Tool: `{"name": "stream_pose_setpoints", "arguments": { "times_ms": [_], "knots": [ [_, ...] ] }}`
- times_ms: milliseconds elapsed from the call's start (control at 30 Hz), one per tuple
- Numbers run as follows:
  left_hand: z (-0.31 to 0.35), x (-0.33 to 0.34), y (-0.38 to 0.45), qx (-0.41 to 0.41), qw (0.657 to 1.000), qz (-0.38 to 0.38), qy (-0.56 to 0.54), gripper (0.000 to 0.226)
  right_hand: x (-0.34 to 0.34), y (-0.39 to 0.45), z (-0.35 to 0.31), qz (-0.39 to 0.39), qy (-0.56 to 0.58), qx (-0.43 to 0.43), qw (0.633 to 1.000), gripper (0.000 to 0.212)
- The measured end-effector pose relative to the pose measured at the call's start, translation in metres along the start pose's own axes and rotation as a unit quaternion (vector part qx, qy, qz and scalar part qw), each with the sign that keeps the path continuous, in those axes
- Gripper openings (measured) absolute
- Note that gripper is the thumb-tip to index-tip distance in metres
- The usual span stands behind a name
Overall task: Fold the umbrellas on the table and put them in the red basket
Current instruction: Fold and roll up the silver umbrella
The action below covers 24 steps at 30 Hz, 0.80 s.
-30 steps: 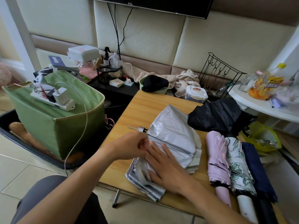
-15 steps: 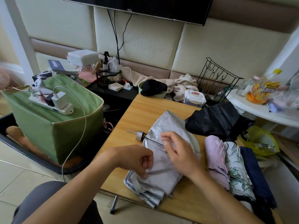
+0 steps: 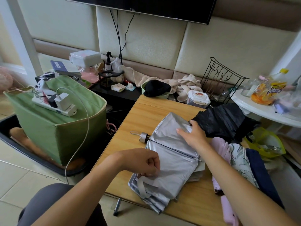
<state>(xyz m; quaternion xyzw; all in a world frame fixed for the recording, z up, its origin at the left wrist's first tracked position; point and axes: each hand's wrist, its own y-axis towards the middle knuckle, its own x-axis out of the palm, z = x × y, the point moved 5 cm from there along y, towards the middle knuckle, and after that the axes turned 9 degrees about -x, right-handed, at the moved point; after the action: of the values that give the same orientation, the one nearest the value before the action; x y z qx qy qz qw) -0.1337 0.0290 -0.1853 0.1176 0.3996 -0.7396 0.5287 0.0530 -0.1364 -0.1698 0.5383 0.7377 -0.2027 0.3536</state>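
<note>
Right hand [image 3: 194, 136] reached across silver umbrella [image 3: 171, 154] toward black umbrella [image 3: 224, 123].

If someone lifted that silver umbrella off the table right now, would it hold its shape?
Probably not. The silver umbrella lies in loose, unfastened fabric layers, so they would likely flop and spill open. The shiny cloth looks slippery; the left hand pinches it. The handle end probably hangs heavier.

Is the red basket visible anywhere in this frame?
No: the only large container in view is a green fabric bin left of the wooden table; nothing red like a basket shows.
</note>
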Motion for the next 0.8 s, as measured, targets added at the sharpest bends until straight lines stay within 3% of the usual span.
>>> {"name": "stream_pose_setpoints", "arguments": {
  "times_ms": [100,200,333,400,533,633,800],
  "knots": [
    [-0.001,-0.003,0.001,0.002,0.998,0.035,-0.053,0.010,-0.012,-0.008,-0.013,0.077,0.130,-0.035,0.988,0.068],
    [-0.001,-0.005,0.002,-0.023,0.988,0.065,-0.141,0.024,-0.019,-0.026,-0.030,0.045,0.238,-0.076,0.967,0.071],
    [-0.002,-0.008,-0.004,-0.078,0.947,0.035,-0.309,0.063,-0.018,-0.069,-0.049,-0.112,0.245,-0.150,0.951,0.071],
    [-0.006,-0.012,-0.005,-0.103,0.912,0.032,-0.396,0.087,-0.014,-0.093,-0.055,-0.216,0.237,-0.176,0.930,0.055],
    [-0.010,-0.013,-0.004,-0.139,0.872,0.019,-0.470,0.113,-0.011,-0.130,-0.062,-0.365,0.063,-0.243,0.896,0.026],
    [-0.011,-0.012,-0.005,-0.154,0.879,0.024,-0.450,0.099,-0.014,-0.147,-0.069,-0.415,-0.053,-0.267,0.868,0.023],
    [-0.007,-0.009,-0.006,-0.154,0.901,0.070,-0.398,0.045,-0.023,-0.164,-0.080,-0.417,-0.178,-0.270,0.850,0.031]
  ]
}}
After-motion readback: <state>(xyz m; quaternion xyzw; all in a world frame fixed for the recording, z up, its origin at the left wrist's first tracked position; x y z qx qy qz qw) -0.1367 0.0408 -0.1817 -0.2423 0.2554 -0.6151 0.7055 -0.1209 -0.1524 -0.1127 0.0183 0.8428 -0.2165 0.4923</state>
